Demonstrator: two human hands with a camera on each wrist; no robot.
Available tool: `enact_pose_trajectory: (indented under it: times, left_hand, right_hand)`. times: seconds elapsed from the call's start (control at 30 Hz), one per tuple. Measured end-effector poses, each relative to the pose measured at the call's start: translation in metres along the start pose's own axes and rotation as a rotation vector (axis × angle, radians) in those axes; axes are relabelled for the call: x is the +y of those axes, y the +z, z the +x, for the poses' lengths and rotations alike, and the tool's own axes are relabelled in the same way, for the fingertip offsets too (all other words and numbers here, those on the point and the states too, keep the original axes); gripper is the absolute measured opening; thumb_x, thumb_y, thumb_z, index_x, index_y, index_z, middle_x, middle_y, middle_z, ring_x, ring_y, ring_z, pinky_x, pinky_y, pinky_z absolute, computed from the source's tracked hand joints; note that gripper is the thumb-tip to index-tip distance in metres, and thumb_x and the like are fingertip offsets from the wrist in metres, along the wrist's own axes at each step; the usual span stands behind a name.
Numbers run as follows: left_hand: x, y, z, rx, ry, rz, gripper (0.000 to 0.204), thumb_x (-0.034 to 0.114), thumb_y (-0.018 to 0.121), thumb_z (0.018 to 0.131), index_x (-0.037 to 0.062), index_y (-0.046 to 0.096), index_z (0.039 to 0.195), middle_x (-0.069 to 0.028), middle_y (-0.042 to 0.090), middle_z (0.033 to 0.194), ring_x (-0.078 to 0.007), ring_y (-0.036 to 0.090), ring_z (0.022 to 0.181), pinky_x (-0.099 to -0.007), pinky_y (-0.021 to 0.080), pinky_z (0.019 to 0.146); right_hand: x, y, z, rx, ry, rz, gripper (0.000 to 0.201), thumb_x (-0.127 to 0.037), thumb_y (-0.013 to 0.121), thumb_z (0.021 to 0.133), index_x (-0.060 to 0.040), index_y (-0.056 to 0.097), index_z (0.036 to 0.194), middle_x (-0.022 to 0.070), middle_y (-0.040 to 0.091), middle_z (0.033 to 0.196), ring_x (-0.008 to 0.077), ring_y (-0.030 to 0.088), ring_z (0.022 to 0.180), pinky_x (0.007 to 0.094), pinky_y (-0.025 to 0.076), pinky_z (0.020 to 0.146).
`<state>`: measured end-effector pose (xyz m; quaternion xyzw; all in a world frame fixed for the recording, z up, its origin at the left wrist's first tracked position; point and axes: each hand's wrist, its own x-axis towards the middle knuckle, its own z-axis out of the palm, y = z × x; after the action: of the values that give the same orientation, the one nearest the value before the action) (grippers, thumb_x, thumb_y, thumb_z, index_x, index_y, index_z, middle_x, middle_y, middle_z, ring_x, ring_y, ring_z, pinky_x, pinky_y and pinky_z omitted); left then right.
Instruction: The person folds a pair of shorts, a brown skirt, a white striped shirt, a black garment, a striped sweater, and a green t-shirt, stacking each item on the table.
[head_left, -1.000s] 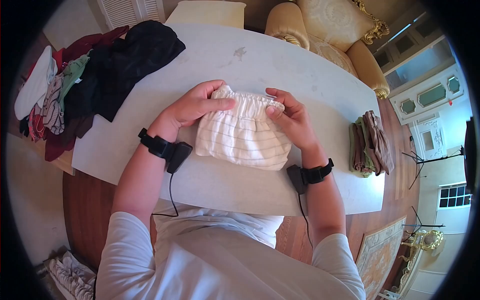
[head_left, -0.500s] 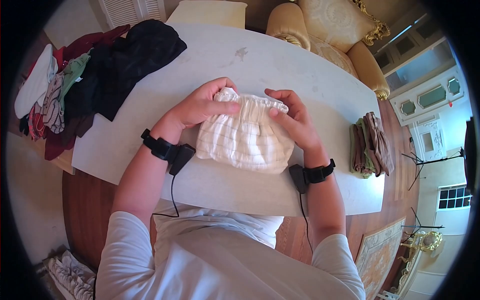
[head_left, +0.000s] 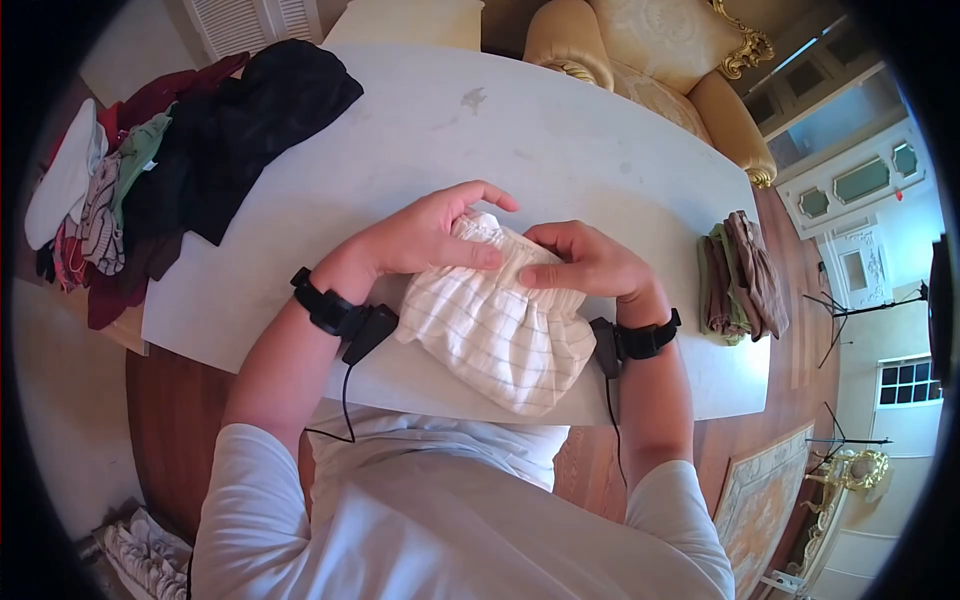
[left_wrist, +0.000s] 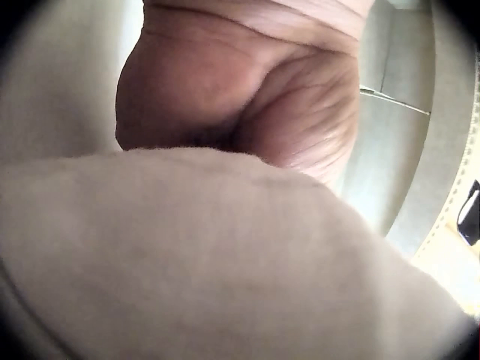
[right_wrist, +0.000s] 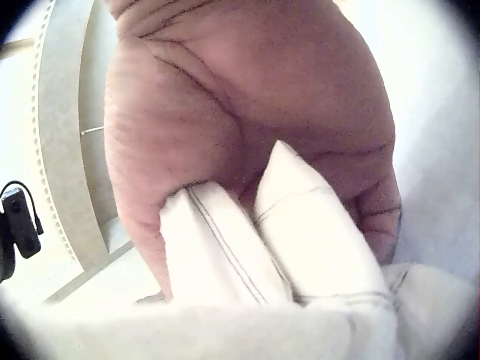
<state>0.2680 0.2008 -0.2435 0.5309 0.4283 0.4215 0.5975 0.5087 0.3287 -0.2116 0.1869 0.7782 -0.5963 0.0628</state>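
Note:
Cream shorts [head_left: 500,340] with thin grey stripes and a gathered elastic waist are held up at their waistband, close over the table's near side. My left hand [head_left: 425,235] grips the waistband's left end, thumb on the front and index finger stretched out above it. Further right along the band, my right hand [head_left: 595,265] pinches it with the thumb in front and its other fingers behind. Pale cloth [left_wrist: 202,247] hides the left fingers in the left wrist view, below the palm [left_wrist: 240,82]. Folds of striped cloth [right_wrist: 322,232] hang under the right palm [right_wrist: 247,97] in the right wrist view.
On the table [head_left: 590,150], a loose heap of dark, red, green and white clothes [head_left: 215,140] spreads over the left end. A stack of folded green and brown clothes [head_left: 738,280] sits at the right edge. A gold armchair [head_left: 660,70] stands behind the table.
The right hand has moved left along the waistband, closer to the left hand. The shorts have turned, their waistband sloping down rightward and their lower edge nearer the body. The left hand has shifted slightly right and down.

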Motion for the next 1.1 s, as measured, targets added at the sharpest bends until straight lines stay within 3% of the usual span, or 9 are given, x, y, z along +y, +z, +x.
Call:
enact_pose_trajectory:
  times: [0.13, 0.23, 0.3, 0.37, 0.57, 0.67, 0.77, 0.87, 1.1]
  left_hand:
    - [0.0, 0.001, 0.001, 0.091, 0.008, -0.049, 0.074, 0.025, 0.084, 0.09, 0.0025, 0.047, 0.15, -0.0087, 0.068, 0.116, -0.0137, 0.066, 0.104, -0.0285, 0.055, 0.091]
    - [-0.003, -0.012, -0.005, 0.066, -0.059, -0.17, 0.078, 0.015, 0.083, 0.088, 0.0012, 0.044, 0.154, -0.0092, 0.066, 0.132, -0.0155, 0.064, 0.118, -0.0311, 0.049, 0.106]
    - [-0.005, -0.026, -0.007, -0.001, -0.094, -0.065, 0.074, 0.012, 0.082, 0.087, -0.0016, 0.048, 0.151, -0.0086, 0.065, 0.135, -0.0161, 0.063, 0.121, -0.0312, 0.048, 0.108]
    - [-0.005, -0.031, -0.007, 0.016, -0.159, -0.074, 0.063, 0.006, 0.08, 0.085, -0.0054, 0.057, 0.143, -0.0074, 0.067, 0.135, -0.0155, 0.063, 0.12, -0.0304, 0.047, 0.108]
    - [-0.005, -0.03, -0.007, -0.012, -0.137, -0.108, 0.057, 0.001, 0.078, 0.084, -0.0061, 0.061, 0.138, -0.0071, 0.069, 0.13, -0.0146, 0.065, 0.116, -0.0306, 0.048, 0.107]
    - [-0.007, -0.033, -0.007, 0.029, -0.114, -0.17, 0.055, 0.008, 0.079, 0.088, -0.005, 0.06, 0.139, -0.0075, 0.069, 0.131, -0.016, 0.065, 0.118, -0.0316, 0.048, 0.108]
    - [-0.005, -0.031, -0.006, 0.209, -0.036, -0.4, 0.052, 0.02, 0.078, 0.094, -0.0032, 0.06, 0.137, -0.0086, 0.069, 0.13, -0.0184, 0.065, 0.117, -0.0336, 0.051, 0.105]
    - [-0.004, -0.031, -0.002, 0.171, 0.053, -0.653, 0.058, 0.027, 0.076, 0.097, -0.0008, 0.056, 0.144, -0.0095, 0.066, 0.136, -0.0199, 0.062, 0.126, -0.0361, 0.049, 0.109]
    - [-0.003, -0.015, 0.001, 0.079, -0.013, -0.355, 0.072, 0.017, 0.078, 0.093, 0.001, 0.043, 0.155, -0.0115, 0.06, 0.146, -0.0216, 0.058, 0.135, -0.0389, 0.046, 0.115]
  right_hand:
    - [0.012, -0.003, 0.003, 0.085, -0.039, 0.124, 0.032, -0.024, 0.077, 0.097, 0.0, 0.07, 0.118, -0.0005, 0.071, 0.101, 0.0077, 0.063, 0.093, 0.0261, 0.05, 0.084]
    - [0.016, -0.007, 0.001, 0.181, -0.069, 0.268, 0.03, -0.023, 0.077, 0.097, -0.0003, 0.07, 0.116, -0.0003, 0.072, 0.101, 0.0082, 0.064, 0.092, 0.0266, 0.051, 0.085]
    - [0.018, -0.009, 0.0, 0.264, -0.082, 0.427, 0.03, -0.02, 0.077, 0.097, 0.0001, 0.069, 0.118, -0.0002, 0.073, 0.103, 0.0082, 0.065, 0.092, 0.0262, 0.052, 0.085]
    - [0.022, -0.016, -0.004, 0.239, -0.068, 0.441, 0.035, -0.018, 0.077, 0.095, 0.0015, 0.067, 0.123, 0.0016, 0.073, 0.109, 0.01, 0.066, 0.098, 0.0268, 0.052, 0.09]
    - [0.014, -0.01, -0.006, 0.12, -0.088, 0.471, 0.053, -0.016, 0.078, 0.093, 0.0029, 0.06, 0.139, 0.0067, 0.069, 0.129, 0.0149, 0.065, 0.116, 0.0299, 0.049, 0.105]
    - [0.015, -0.008, -0.005, 0.108, -0.118, 0.459, 0.054, -0.015, 0.075, 0.095, 0.0022, 0.057, 0.143, 0.0078, 0.068, 0.134, 0.0156, 0.064, 0.12, 0.0311, 0.049, 0.106]
    - [0.017, -0.009, -0.001, 0.166, -0.17, 0.588, 0.05, -0.014, 0.07, 0.099, 0.0012, 0.056, 0.144, 0.0085, 0.068, 0.136, 0.0171, 0.063, 0.125, 0.0328, 0.05, 0.107]
    - [0.024, -0.009, 0.008, 0.222, -0.234, 0.767, 0.048, -0.012, 0.065, 0.103, 0.0002, 0.053, 0.147, 0.0098, 0.066, 0.139, 0.0195, 0.061, 0.129, 0.0355, 0.051, 0.108]
    - [0.03, -0.001, 0.025, 0.289, -0.291, 0.928, 0.056, -0.014, 0.062, 0.106, -0.0021, 0.04, 0.156, 0.0125, 0.056, 0.15, 0.0233, 0.058, 0.134, 0.0392, 0.05, 0.111]
